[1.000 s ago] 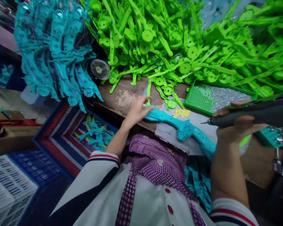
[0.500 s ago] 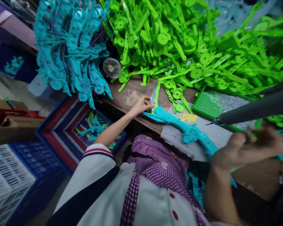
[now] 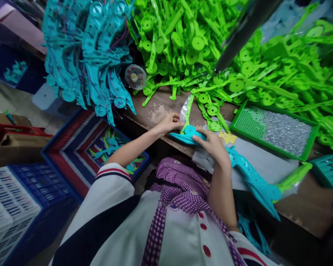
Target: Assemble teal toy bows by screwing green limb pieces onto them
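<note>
A long turquoise plastic part (image 3: 251,171) lies across the near edge of the bench, with a round disc near its left end. My left hand (image 3: 169,124) is closed at that end, its fingertips on a narrow green plastic piece (image 3: 188,114) with a clear film-like blade beside it. My right hand (image 3: 215,146) grips the turquoise part just right of the disc, thumb on the near side. It covers part of the turquoise body. At the part's far right end, another green piece with clear plastic (image 3: 292,179) sticks out.
Green plastic parts (image 3: 188,48) are heaped at the back. Wired turquoise parts (image 3: 91,59) stand stacked at left. A green tray (image 3: 305,147) holds small metal pieces. Above the heap hangs a dark screwdriver-like tool (image 3: 235,37). A yellow cutout (image 3: 228,137) lies near my right hand.
My right hand has come left from the right side of the bench onto the turquoise part. The dark tool has swung up and left, over the green heap. My left hand stays nearly in place.
</note>
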`<control>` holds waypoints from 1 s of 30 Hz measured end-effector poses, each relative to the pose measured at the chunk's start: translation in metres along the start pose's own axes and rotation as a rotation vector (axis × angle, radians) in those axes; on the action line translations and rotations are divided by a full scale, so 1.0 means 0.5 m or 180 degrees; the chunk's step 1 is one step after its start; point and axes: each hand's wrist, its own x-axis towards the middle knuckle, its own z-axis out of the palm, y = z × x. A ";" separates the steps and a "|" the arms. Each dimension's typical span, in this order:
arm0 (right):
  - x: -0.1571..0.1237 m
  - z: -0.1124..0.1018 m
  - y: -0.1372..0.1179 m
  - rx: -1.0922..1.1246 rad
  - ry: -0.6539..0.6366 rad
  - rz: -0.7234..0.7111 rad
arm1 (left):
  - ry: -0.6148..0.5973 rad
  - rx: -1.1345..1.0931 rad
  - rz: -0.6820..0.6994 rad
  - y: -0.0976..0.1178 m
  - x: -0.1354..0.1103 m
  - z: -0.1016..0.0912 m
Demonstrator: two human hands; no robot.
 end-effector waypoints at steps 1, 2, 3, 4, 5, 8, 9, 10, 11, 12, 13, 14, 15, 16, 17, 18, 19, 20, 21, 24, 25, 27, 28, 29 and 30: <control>0.003 0.000 0.004 0.0078 -0.0037 -0.0054 | -0.0066 -0.0054 -0.0014 0.001 -0.006 -0.001; 0.003 0.000 0.007 0.0117 -0.0048 -0.0097 | -0.0165 -0.0079 -0.0046 0.002 -0.012 -0.003; 0.001 0.001 0.009 0.0124 -0.0035 -0.0135 | -0.0286 -0.0074 -0.0104 0.004 -0.019 -0.006; -0.003 0.002 0.009 0.0118 -0.0003 -0.0173 | -0.0418 -0.0050 -0.0186 0.006 -0.026 -0.009; -0.009 0.003 0.009 0.0108 0.0034 -0.0220 | -0.0545 -0.0012 -0.0288 0.009 -0.032 -0.011; -0.030 0.000 0.005 0.0055 0.0119 -0.0413 | -0.0841 0.0087 -0.0570 0.016 -0.044 -0.011; -0.035 -0.002 0.004 0.0026 0.0127 -0.0477 | -0.0885 0.0097 -0.0585 0.016 -0.046 -0.008; -0.039 -0.004 0.004 -0.0007 0.0130 -0.0526 | -0.0892 0.0110 -0.0564 0.016 -0.047 -0.003; -0.041 -0.006 0.005 -0.0026 0.0126 -0.0559 | -0.0852 0.0127 -0.0513 0.015 -0.046 0.003; -0.041 -0.008 0.007 -0.0015 0.0096 -0.0589 | -0.0779 0.0145 -0.0452 0.014 -0.045 0.009; -0.040 -0.010 0.010 0.0034 0.0038 -0.0620 | -0.0700 0.0166 -0.0417 0.012 -0.043 0.015; -0.038 -0.013 0.014 0.0111 -0.0035 -0.0639 | -0.0638 0.0182 -0.0434 0.010 -0.040 0.021; -0.034 -0.016 0.017 0.0199 -0.0114 -0.0637 | -0.0599 0.0178 -0.0489 0.009 -0.038 0.025; -0.029 -0.020 0.020 0.0288 -0.0214 -0.0619 | -0.0572 0.0154 -0.0557 0.007 -0.036 0.029; -0.023 -0.024 0.022 0.0369 -0.0335 -0.0589 | -0.0561 0.0124 -0.0634 0.006 -0.036 0.032; -0.015 -0.030 0.021 0.0440 -0.0470 -0.0549 | -0.0561 0.0102 -0.0700 0.006 -0.036 0.034; -0.006 -0.036 0.019 0.0501 -0.0625 -0.0510 | -0.0564 0.0085 -0.0722 0.006 -0.038 0.035; 0.004 -0.042 0.015 0.0562 -0.0801 -0.0488 | -0.0568 0.0064 -0.0689 0.007 -0.043 0.035; 0.015 -0.048 0.008 0.0632 -0.0980 -0.0488 | -0.0585 0.0041 -0.0610 0.009 -0.049 0.035; 0.040 -0.065 -0.021 0.0933 -0.1427 -0.0505 | -0.0732 -0.0067 -0.0246 0.016 -0.081 0.030; 0.043 -0.069 -0.031 0.1072 -0.1539 -0.0494 | -0.0794 -0.0082 -0.0120 0.018 -0.095 0.028; 0.038 -0.076 -0.048 0.1342 -0.1661 -0.0418 | -0.0869 -0.0025 0.0153 0.021 -0.123 0.026; 0.031 -0.080 -0.055 0.1426 -0.1685 -0.0359 | -0.0882 0.0049 0.0309 0.021 -0.137 0.026; 0.021 -0.084 -0.060 0.1461 -0.1692 -0.0310 | -0.0878 0.0154 0.0476 0.020 -0.151 0.027; 0.010 -0.089 -0.063 0.1451 -0.1705 -0.0283 | -0.0875 0.0281 0.0636 0.020 -0.164 0.029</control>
